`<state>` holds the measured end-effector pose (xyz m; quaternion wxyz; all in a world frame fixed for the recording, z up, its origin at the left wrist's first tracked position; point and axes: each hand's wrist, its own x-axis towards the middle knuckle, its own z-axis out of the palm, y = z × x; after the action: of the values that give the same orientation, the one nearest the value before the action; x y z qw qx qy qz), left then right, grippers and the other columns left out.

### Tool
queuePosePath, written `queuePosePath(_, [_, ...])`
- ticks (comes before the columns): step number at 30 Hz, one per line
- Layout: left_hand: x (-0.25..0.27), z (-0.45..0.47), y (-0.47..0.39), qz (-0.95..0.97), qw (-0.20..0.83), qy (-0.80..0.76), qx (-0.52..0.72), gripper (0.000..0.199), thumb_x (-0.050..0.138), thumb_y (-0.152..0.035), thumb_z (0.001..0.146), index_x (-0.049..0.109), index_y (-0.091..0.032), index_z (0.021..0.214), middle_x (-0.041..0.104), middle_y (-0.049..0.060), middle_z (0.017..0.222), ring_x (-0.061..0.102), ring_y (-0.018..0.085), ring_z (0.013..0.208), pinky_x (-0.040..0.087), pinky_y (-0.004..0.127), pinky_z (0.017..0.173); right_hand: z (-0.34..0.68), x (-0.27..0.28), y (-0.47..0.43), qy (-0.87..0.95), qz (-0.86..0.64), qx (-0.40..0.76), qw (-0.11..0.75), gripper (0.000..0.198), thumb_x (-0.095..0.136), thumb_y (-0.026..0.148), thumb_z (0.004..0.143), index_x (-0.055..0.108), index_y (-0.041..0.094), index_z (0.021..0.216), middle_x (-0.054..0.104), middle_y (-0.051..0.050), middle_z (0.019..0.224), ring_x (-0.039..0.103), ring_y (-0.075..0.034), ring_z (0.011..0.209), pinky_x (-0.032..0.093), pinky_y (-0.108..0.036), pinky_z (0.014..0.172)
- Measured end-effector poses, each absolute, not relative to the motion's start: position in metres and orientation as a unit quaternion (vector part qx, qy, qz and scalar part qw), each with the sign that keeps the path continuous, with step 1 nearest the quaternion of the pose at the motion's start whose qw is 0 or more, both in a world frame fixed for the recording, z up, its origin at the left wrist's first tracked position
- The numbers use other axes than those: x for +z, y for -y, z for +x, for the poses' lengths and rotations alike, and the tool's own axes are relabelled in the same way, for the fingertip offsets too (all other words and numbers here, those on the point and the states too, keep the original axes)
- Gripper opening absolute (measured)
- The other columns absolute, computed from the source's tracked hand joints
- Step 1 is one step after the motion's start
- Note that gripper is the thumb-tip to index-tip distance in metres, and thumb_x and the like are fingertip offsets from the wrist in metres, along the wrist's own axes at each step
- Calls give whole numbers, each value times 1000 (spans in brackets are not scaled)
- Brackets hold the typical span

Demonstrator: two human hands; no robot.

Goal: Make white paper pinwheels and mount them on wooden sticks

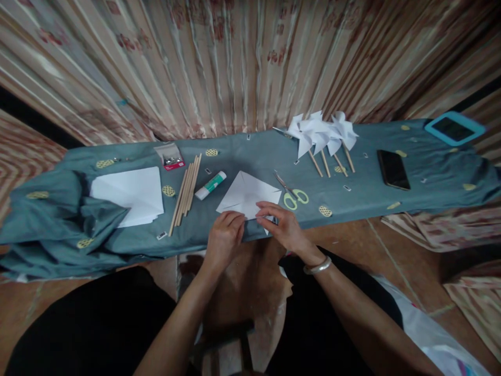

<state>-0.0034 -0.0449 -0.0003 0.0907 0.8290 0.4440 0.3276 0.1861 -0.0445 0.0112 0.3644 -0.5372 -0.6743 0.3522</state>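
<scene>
A white square of paper (247, 190) with slits cut in from its corners lies on the cloth in front of me, turned like a diamond. My left hand (225, 235) is closed in a pinch at its near edge, left of the near corner. Just to the right, the thumb and fingers of my right hand (284, 224) also close on that near edge, covering part of the paper. Whether anything small sits between the fingertips is too blurred to tell. Scissors with green handles (294, 197) lie beside the paper, and a glue stick (211, 185) lies on its left.
Wooden sticks (186, 193) lie left of the glue stick, beside stacked white sheets (131, 196). Behind is an open small box of metal pieces (171, 156). Several paper pinwheels (323, 133) on sticks, a black phone (393, 169) and a blue-framed device (454, 128) are right.
</scene>
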Motion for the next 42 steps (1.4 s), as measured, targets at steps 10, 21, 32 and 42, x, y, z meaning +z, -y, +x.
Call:
queuePosePath(10, [2, 3, 50, 776, 173, -485, 365, 17, 52, -16, 89, 65, -18, 98, 69, 8, 99, 59, 23, 97, 52, 41, 86, 183, 12, 32, 612, -561, 380, 409, 5, 66, 27, 78, 69, 23, 78, 68, -8, 116, 62, -22, 112, 42, -42, 102])
queuePosePath(21, [-3, 9, 54, 760, 175, -499, 377, 22, 51, -20, 92, 64, -22, 110, 68, 6, 99, 59, 20, 96, 45, 36, 81, 169, 12, 26, 639, -623, 268, 363, 4, 66, 19, 75, 69, 22, 75, 65, -9, 121, 60, -25, 113, 45, -43, 101])
queuePosePath(32, [-2, 10, 49, 752, 180, -515, 371, 20, 51, -19, 92, 66, -21, 106, 67, 5, 91, 58, 19, 89, 46, 35, 77, 166, 15, 26, 668, -626, 219, 339, 7, 62, 17, 80, 68, 21, 77, 66, -9, 119, 59, -25, 114, 44, -42, 101])
queuePosePath(42, [0, 11, 45, 750, 183, -527, 356, 21, 51, -15, 91, 67, -17, 104, 66, 6, 89, 57, 20, 86, 48, 36, 78, 163, 16, 23, 674, -631, 183, 337, 7, 62, 16, 80, 68, 19, 76, 68, -11, 115, 61, -23, 110, 46, -42, 99])
